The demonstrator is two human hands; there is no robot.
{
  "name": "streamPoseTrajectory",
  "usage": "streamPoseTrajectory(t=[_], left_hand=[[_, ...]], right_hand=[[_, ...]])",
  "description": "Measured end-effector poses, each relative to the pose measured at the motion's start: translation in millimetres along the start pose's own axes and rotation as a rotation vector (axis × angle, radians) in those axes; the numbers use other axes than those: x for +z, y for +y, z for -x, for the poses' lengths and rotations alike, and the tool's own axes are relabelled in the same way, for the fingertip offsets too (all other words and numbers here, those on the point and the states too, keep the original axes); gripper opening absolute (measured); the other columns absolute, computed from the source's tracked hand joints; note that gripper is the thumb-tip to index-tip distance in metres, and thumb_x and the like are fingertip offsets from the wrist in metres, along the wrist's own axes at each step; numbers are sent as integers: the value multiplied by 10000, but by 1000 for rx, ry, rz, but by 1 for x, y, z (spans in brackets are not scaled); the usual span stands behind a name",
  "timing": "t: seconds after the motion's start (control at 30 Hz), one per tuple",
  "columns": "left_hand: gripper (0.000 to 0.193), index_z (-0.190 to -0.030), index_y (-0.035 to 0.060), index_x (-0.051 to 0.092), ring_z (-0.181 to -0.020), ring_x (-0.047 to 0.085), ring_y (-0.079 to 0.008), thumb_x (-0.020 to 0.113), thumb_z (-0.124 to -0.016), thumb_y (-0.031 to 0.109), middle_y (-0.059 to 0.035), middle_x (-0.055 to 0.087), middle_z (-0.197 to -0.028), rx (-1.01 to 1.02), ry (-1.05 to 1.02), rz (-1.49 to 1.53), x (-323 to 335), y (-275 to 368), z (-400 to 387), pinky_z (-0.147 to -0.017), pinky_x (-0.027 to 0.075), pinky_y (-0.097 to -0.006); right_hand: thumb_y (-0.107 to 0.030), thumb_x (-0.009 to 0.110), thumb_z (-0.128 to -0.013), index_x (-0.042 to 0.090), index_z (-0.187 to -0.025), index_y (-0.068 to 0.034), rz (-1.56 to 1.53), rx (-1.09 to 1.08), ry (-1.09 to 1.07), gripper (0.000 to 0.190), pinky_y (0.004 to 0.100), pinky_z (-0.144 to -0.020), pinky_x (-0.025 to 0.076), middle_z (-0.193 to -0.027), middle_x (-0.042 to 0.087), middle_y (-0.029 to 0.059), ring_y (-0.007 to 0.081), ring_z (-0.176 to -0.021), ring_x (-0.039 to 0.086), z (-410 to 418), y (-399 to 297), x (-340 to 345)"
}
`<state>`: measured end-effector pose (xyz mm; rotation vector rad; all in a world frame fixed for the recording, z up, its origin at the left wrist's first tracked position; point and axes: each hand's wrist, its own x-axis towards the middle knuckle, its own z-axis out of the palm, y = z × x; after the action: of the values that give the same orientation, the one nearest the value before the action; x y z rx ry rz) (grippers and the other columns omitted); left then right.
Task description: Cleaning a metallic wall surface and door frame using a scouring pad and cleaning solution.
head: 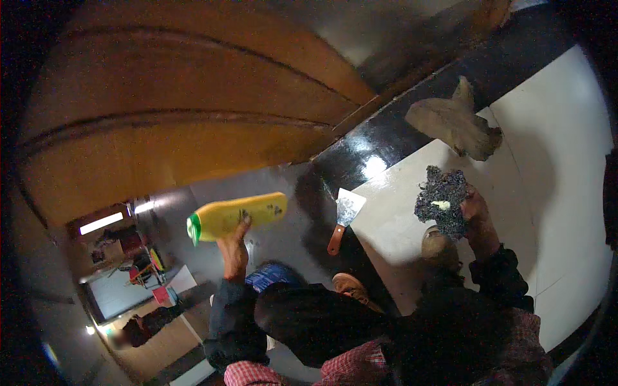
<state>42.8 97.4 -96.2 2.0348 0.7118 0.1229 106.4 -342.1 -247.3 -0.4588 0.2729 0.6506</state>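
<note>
My left hand (235,248) grips a yellow plastic bottle (227,217) with a green cap, its thumb across the printed side. The bottle is tilted nearly on its side, cap to the left. In my right hand (478,217) is a dark grey, curly scouring pad (437,198) with a pale yellowish blob on its upper face. Between the hands, a scraper (348,207) with a wide metal blade and brown handle lies at the edge of the dark floor border. A crumpled brown cloth (456,120) rests beyond the pad, partly on the white tiles.
A wooden panelled door or cabinet front (193,87) rises at the upper left. Glossy black border (372,149) meets white floor tiles (555,144). My shoe (355,287) is near the scraper. Farther left, another person (149,323) stands by a glass-fronted table or case (123,292).
</note>
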Motion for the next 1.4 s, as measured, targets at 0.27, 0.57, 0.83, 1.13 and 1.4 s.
streamPoseTrajectory(t=[0.27,0.57,0.83,1.13,1.4], left_hand=[[370,-1053,-32,553,-921,562,-193,718,-754,111,-95,590,-1011,83,284,190,20,-91,-56,-844,444,-317],[280,-983,6,594,-816,576,-152,722,-757,111,-47,603,-940,-149,448,342,16,-80,-28,-740,468,-274],[572,-1286,17,397,-1017,516,-189,683,-816,172,-92,520,-1143,226,688,163,2,-31,-31,-862,423,-289],[477,-1234,6,450,-1068,512,-226,453,-935,379,-122,453,-1245,199,580,160,-26,-63,-37,-873,466,-366],[519,-1215,18,465,-1034,530,-231,376,-938,449,-114,487,-1179,520,357,106,-45,-96,-47,-875,461,-392]], right_hand=[[-194,622,-825,499,-1160,-3,435,-48,71,405,359,-829,508,-1093,589,103,221,-977,582,5,-22,15],[-194,589,-850,505,-1173,-6,1147,122,84,383,382,-879,498,-1110,583,122,240,-971,589,-10,-32,62],[-241,599,-769,459,-1223,12,650,75,125,539,330,-719,535,-1059,595,133,226,-858,612,-2,-33,57],[-82,569,-713,443,-1237,39,232,187,61,552,277,-710,520,-1010,609,103,150,-780,611,1,-24,43],[-196,615,-793,550,-1104,-43,192,145,6,353,298,-790,493,-992,616,71,162,-864,606,6,-14,23]])
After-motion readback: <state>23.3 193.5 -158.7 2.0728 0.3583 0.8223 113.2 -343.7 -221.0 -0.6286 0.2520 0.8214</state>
